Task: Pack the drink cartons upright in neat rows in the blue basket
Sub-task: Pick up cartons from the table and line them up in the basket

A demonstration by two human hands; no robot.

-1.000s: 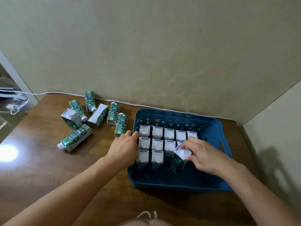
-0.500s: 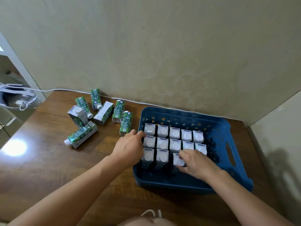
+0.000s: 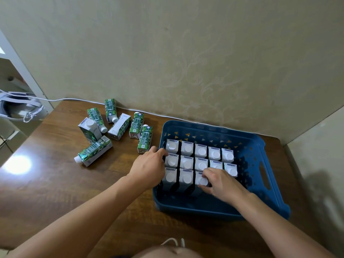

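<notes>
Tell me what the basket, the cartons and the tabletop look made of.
Blue basket: moulded plastic, matte, with punched holes and handle slot. Cartons: printed coated paperboard, apparently, with white plastic caps. Table: glossy wood or wood-look laminate, showing grain and lamp glare.

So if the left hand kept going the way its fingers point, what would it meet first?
Probably the back-left carton: the left hand rests at the blue basket's left rim, fingers pointing toward it, though depth is unclear.
</notes>
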